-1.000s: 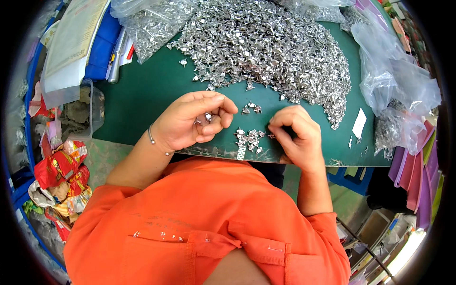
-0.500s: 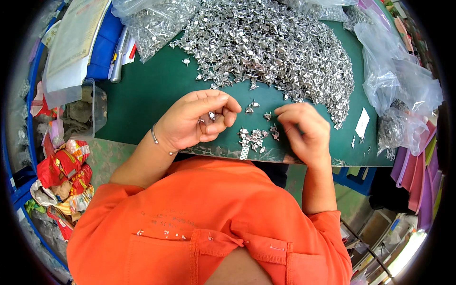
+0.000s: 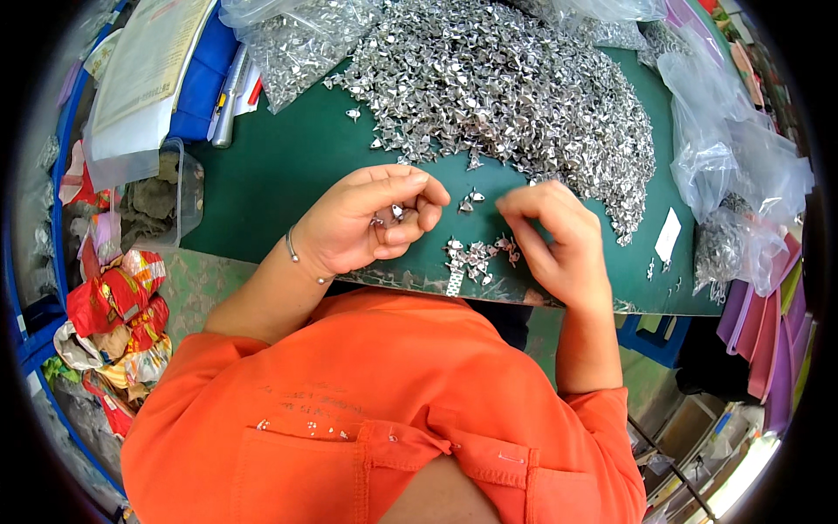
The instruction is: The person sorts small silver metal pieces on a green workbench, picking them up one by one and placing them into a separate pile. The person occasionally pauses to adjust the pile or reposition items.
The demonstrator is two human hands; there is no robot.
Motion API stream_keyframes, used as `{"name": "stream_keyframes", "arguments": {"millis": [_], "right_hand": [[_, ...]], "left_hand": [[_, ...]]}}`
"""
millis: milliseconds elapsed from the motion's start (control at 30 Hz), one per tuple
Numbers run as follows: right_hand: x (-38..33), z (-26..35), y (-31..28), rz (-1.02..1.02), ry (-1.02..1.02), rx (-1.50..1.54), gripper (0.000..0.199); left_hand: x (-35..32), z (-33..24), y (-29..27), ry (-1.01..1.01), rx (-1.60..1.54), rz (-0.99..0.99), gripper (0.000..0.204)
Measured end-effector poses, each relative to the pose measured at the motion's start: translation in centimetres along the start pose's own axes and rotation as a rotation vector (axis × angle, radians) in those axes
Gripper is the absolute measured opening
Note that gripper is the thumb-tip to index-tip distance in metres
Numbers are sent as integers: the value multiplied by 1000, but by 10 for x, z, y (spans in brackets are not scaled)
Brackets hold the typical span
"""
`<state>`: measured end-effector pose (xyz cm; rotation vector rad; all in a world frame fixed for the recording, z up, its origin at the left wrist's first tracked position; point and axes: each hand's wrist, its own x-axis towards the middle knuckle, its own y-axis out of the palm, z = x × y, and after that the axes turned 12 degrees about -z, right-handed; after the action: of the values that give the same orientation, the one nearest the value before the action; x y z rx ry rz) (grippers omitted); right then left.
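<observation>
My left hand (image 3: 371,218) is half closed, palm turned up. Small shiny metal pieces (image 3: 397,211) show in its curled fingers, and the thumb lies over the index finger. Across from it, my right hand (image 3: 559,236) hovers low over the table with thumb and index finger pinched together; what is between the fingertips is hidden. Two or so loose metal pieces (image 3: 471,200) lie between the hands. Closer to the table's front edge is a small cluster of the same pieces (image 3: 476,259), beside a short metal strip (image 3: 455,282). Beyond the hands spreads a large heap of these pieces (image 3: 506,87).
The green table (image 3: 253,183) bears clear plastic bags of pieces at the back left (image 3: 301,44) and right (image 3: 729,244). A white label (image 3: 667,234) lies at right. On the left are a blue bin (image 3: 196,96), a metal-handled tool (image 3: 229,105) and a clear plastic tub (image 3: 188,201).
My right hand has shifted slightly left, its fingertips closing where a loose metal piece lay; that piece no longer shows. My left hand has kept its pose. The view has shifted slightly.
</observation>
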<state>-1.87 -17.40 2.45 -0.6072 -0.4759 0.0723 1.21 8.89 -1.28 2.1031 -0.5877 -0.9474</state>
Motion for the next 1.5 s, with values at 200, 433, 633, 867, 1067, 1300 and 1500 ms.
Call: {"name": "stream_keyframes", "arguments": {"millis": [200, 433, 633, 867, 1067, 1300, 1500], "right_hand": [[6, -7, 27, -26, -130, -70, 19], [-4, -12, 5, -6, -36, -81, 22], [3, -13, 20, -82, -126, -198, 21], [-6, -8, 5, 65, -10, 30, 17], [-14, -7, -1, -107, 132, -6, 15], [-14, -2, -2, 67, 151, 147, 15], [8, 6, 29, -26, -70, 5, 16]], "left_hand": [[-1, -1, -1, 1, -11, 2, 31], [-1, 0, 1, 0, 3, -35, 31], [-1, 0, 2, 7, 15, -55, 32], [-2, -1, 2, 14, 6, -56, 31], [0, 0, 1, 19, 19, -44, 31], [-2, 0, -1, 57, 2, -36, 32], [-3, -2, -5, 156, -121, -10, 37]]}}
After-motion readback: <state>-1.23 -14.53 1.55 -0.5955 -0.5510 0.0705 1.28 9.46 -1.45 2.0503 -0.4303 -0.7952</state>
